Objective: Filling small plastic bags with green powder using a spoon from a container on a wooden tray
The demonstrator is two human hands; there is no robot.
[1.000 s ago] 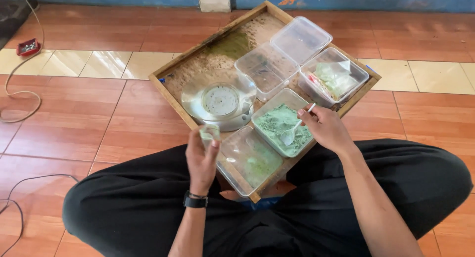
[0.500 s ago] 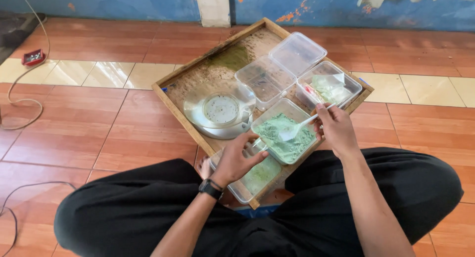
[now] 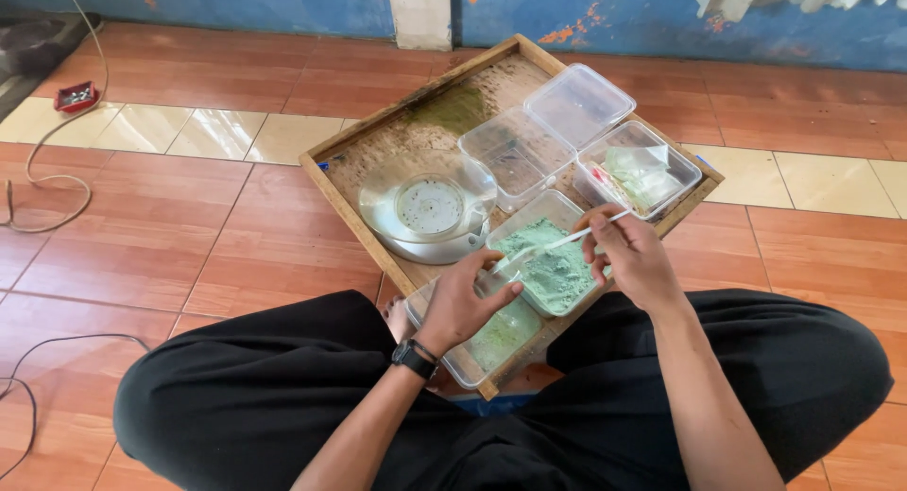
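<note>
I sit cross-legged on the floor with a wooden tray (image 3: 331,174) in front of my legs. My right hand (image 3: 635,258) pinches a thin white spoon (image 3: 557,242) whose tip lies over a clear tub of green powder (image 3: 557,274). At that tub's near left corner, my left hand (image 3: 463,304), with a black watch on the wrist, curls around what looks like a small clear cup, mostly hidden by the fingers. Just below it is a second clear tub with paler green powder (image 3: 496,342).
The tray also holds a round clear bowl on a white base (image 3: 430,207), an empty clear tub (image 3: 515,155), a loose lid (image 3: 578,103) and a tub of plastic bags (image 3: 642,174). A small red box (image 3: 76,96) and cables (image 3: 47,184) lie on the tiles to the left.
My left hand moved up and right from beside the near tub to the corner of the green-powder tub. The right hand tilted the spoon down into that tub. The view shifted slightly.
</note>
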